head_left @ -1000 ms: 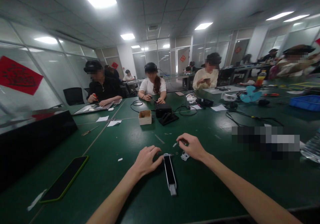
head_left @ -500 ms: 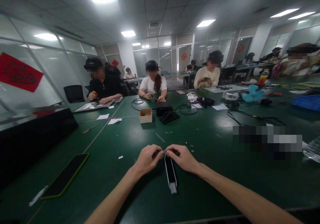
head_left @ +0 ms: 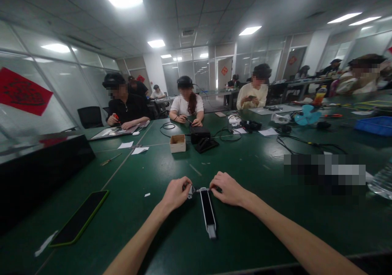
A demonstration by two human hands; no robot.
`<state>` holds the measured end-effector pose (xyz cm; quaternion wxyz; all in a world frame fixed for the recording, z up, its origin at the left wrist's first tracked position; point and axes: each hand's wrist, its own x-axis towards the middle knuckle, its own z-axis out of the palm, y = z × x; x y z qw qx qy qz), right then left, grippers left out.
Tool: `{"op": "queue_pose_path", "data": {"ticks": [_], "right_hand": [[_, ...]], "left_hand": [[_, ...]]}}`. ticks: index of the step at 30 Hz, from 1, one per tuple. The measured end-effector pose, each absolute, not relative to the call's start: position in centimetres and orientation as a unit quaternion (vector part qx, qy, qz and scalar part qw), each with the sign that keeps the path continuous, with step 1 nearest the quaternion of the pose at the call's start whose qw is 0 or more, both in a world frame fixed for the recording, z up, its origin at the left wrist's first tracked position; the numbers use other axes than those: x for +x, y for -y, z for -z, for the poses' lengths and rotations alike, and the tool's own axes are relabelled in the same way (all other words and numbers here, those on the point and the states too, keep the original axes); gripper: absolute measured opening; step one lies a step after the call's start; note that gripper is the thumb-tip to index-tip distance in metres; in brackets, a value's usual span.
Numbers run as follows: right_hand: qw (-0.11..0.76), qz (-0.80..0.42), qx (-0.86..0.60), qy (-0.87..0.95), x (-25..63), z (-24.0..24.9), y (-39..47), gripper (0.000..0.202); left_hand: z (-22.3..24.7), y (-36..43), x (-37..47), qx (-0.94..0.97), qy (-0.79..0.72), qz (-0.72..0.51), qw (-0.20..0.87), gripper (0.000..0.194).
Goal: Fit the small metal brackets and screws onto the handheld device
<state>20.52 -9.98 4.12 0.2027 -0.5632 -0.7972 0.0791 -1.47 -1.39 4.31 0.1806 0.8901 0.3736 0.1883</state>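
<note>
A long narrow device [head_left: 208, 211], black with a pale frame and a grey block at its near end, lies on the green table. My left hand [head_left: 177, 193] is at the left of its far end, fingers closed on a small grey metal piece [head_left: 191, 191]. On the other side, my right hand [head_left: 228, 188] has its fingertips pinched beside the far right corner of the device; what they hold, if anything, is too small to name.
A phone with a green edge [head_left: 80, 217] lies at the left, near a black panel [head_left: 45, 177]. Farther back are a small open box [head_left: 178, 143], a black device [head_left: 200, 135], cables and a blue tray [head_left: 375, 126]. Several people sit across the table.
My hands have moved apart from the far end of the device, left hand to the left and right hand to the right. The grey piece now shows in my left fingers.
</note>
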Motion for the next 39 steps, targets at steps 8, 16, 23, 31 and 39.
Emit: {"op": "queue_pose_path", "data": {"ticks": [8,16,23,31,39], "right_hand": [[0.202,-0.093,-0.565,0.794,20.6,-3.8,9.8,0.021],[0.201,-0.098,-0.569,0.791,20.4,-4.0,9.9,0.02],[0.201,-0.103,-0.564,0.794,20.6,-3.7,9.7,0.02],[0.214,-0.118,-0.572,0.783,20.6,-3.6,9.8,0.018],[0.218,-0.126,-0.575,0.778,20.3,-3.6,9.9,0.017]], "left_hand": [[-4.2,1.3,-1.4,0.888,-0.378,-0.168,0.2,0.017],[-4.0,1.3,-1.4,0.889,-0.381,-0.154,0.201,0.017],[-3.5,1.3,-1.2,0.881,-0.4,-0.157,0.199,0.017],[-3.5,1.7,-1.0,0.867,-0.415,-0.168,0.216,0.017],[-3.4,2.4,-0.4,0.843,-0.442,-0.183,0.246,0.016]]}}
